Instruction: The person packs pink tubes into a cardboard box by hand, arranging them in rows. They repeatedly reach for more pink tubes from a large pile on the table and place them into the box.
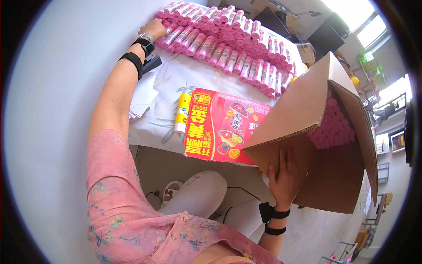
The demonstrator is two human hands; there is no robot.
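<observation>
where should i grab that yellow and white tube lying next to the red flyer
Take the yellow and white tube around its middle, coming down from above. It lies flat on the white tablecloth with its long side up and bare. The red flyer sits close along one side, so set the grip across the narrow width, fingers on the two long sides. Neither the left hand nor the right hand is near it.

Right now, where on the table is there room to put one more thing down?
There is a bare strip of white cloth between the rows of pink rolls and the red packet. Farther back it is crowded with rolls, where the left hand rests. The cardboard box, steadied by the right hand, fills the right side.
</observation>
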